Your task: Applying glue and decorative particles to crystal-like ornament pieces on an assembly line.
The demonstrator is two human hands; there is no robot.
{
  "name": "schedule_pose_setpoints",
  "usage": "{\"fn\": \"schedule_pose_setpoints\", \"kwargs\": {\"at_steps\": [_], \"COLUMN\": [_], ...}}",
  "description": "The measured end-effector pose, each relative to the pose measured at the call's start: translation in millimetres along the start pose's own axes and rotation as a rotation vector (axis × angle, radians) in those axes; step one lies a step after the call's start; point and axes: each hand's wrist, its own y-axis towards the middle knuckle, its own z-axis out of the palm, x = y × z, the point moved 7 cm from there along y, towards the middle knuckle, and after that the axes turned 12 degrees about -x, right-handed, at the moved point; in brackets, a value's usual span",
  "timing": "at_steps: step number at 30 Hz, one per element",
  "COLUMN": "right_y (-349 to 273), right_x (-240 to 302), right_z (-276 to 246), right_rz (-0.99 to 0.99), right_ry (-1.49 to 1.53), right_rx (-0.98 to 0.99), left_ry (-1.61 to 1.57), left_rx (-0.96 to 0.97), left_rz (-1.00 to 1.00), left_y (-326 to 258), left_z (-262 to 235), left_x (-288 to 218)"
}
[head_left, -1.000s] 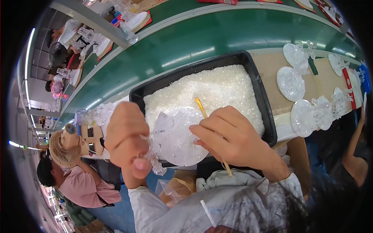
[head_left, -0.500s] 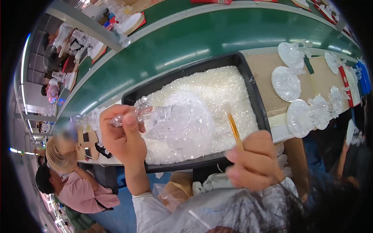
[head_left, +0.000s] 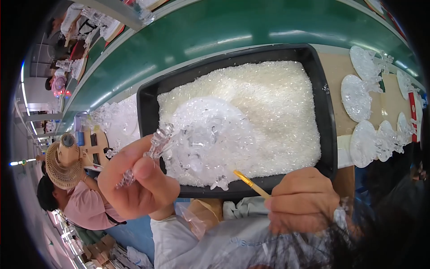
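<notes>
My left hand [head_left: 143, 184] pinches the clear stem end of a transparent plastic ornament [head_left: 201, 134]. Its broad round disc faces away from that hand, above a bed of glittering white granules [head_left: 282, 103], with shiny flecks on its surface. In my right hand [head_left: 304, 199] is a slim paintbrush [head_left: 254, 184] with a yellow handle, gripped in curled fingers. The brush's tip points to the upper left, by the disc's lower edge; whether it touches cannot be told. The granules fill a black rectangular tray [head_left: 329, 134].
On a brown board [head_left: 333, 74] to the right stand several similar clear ornaments [head_left: 357, 98]. A green conveyor belt [head_left: 233, 31] runs behind the tray. More clear pieces [head_left: 121, 119] lie to the left, near a fan [head_left: 65, 161] and a person in pink [head_left: 89, 204].
The ornament has turned and tilted, with the stem swinging nearer me. My right hand has moved lower, and the brush now angles left toward the disc's edge. The view has shifted slightly.
</notes>
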Motion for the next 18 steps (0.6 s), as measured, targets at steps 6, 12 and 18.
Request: {"fn": "schedule_pose_setpoints", "kwargs": {"at_steps": [6,12,18], "right_y": [3.8,-2.8,-4.2], "right_x": [-1.3,-1.9,-2.5], "right_z": [1.2,3.8,6.8], "right_rz": [0.067,0.044,0.027], "right_ry": [-0.006,0.022,0.019], "right_rx": [0.022,0.027,0.007], "left_ry": [-0.140,-0.180,-0.167], "left_rx": [-0.017,-0.044,-0.022], "left_rz": [0.062,0.094,0.085], "left_y": [-3.3,-3.6,-3.0], "left_z": [0.2,2.5,0.8], "left_x": [-5.7,-9.2,-7.4]}}
